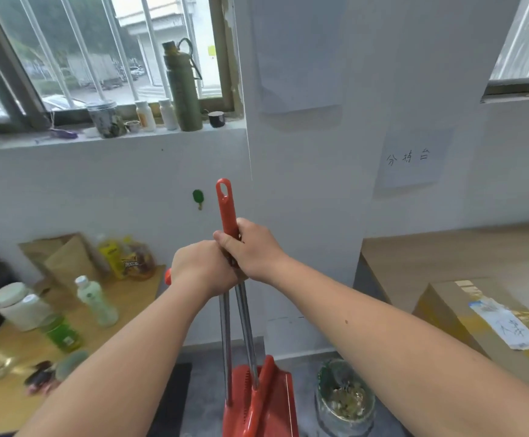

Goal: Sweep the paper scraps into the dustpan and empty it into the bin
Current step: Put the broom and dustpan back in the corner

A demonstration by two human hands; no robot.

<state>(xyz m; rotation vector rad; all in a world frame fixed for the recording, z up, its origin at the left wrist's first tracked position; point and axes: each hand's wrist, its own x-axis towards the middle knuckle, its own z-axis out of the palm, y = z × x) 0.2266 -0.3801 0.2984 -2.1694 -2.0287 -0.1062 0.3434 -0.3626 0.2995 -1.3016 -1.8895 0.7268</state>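
Observation:
Two metal poles stand side by side in front of me. The red-tipped handle (227,206) on the right pole sticks up above my right hand (250,247), which grips it. My left hand (201,268) grips the other pole just below; a red end (168,276) shows at its left. Both poles run down to the red dustpan (272,402) standing on the grey floor; which pole belongs to the broom I cannot tell. The bin (345,397), lined with a clear bag and holding scraps, stands just right of the dustpan. No loose scraps show on the floor.
A wooden table (10,402) at left carries bottles, jars and paper bags. A taped cardboard box (490,326) lies on a wooden surface at right. A white wall pillar (304,184) stands straight ahead. The windowsill holds a green flask (182,89) and small bottles.

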